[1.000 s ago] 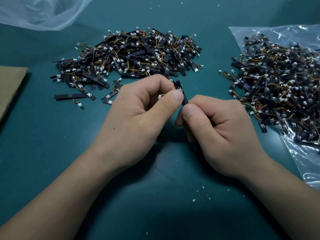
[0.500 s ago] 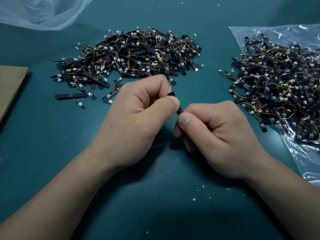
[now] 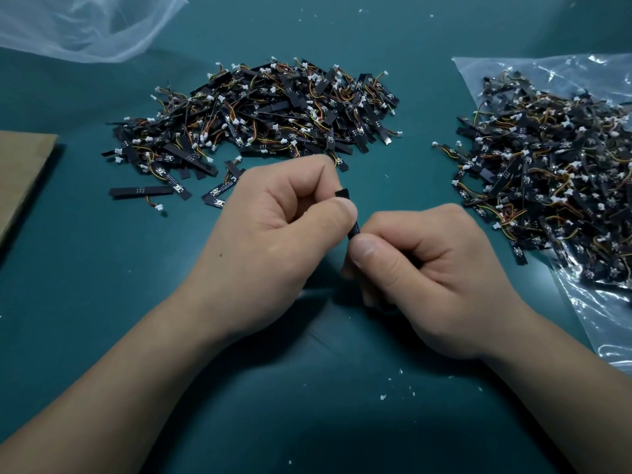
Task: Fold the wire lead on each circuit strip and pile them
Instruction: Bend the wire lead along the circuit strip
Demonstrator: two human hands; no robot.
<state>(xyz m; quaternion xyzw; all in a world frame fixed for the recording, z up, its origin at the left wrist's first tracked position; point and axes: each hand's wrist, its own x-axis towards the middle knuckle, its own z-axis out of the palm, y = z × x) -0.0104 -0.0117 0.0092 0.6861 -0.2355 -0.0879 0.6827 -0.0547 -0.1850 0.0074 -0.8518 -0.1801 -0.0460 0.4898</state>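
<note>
Both hands hold one black circuit strip (image 3: 343,194) above the middle of the green mat. My left hand (image 3: 273,234) pinches its upper part between thumb and curled forefinger. My right hand (image 3: 424,268) pinches its lower end, thumb on top. Only the strip's top tip and a short piece between the two thumbs show; its wire lead is hidden inside the fingers. A wide pile of strips with orange and yellow leads and white plugs (image 3: 260,118) lies behind my left hand. A second heap of strips (image 3: 547,172) lies to the right on a clear plastic bag (image 3: 602,323).
A crumpled clear bag (image 3: 85,25) lies at the back left. A brown cardboard sheet (image 3: 20,172) sits at the left edge. Small white crumbs (image 3: 393,388) dot the mat near me. Loose strips (image 3: 140,191) trail off the left pile's front.
The strip has slid down through my fingers, so less of it sticks out above my left thumb than a second ago. My right hand has dropped slightly.
</note>
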